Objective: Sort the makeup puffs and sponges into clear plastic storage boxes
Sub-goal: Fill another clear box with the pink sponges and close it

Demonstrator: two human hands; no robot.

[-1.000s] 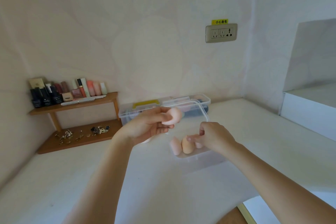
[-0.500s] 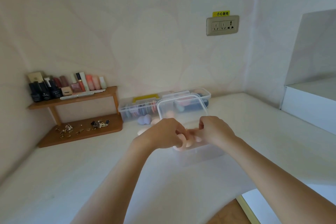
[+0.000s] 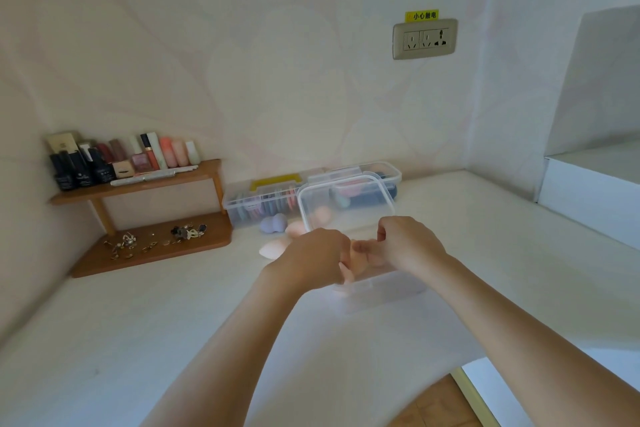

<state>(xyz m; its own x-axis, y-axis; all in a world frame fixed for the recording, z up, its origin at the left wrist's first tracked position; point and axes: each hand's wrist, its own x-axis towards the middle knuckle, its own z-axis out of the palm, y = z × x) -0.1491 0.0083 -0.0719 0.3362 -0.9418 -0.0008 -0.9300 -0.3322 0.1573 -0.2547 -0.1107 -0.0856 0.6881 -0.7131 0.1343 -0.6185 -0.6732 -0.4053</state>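
Reaching into the small clear box (image 3: pixel 384 289) at table centre, lid up on its far side. Left hand (image 3: pixel 311 262) is curled with fingertips hidden, grip can't tell. Right hand (image 3: pixel 407 246) is curled, thumb against the peach sponges (image 3: pixel 367 258) inside, hold unclear. Purple sponge (image 3: pixel 273 224) lies loose, far left.

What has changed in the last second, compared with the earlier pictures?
The left hand lowered with its peach sponge from above the clear box into it, beside the right hand. The sponge is now hidden, so release is unclear. Right hand, box and loose sponges stayed.
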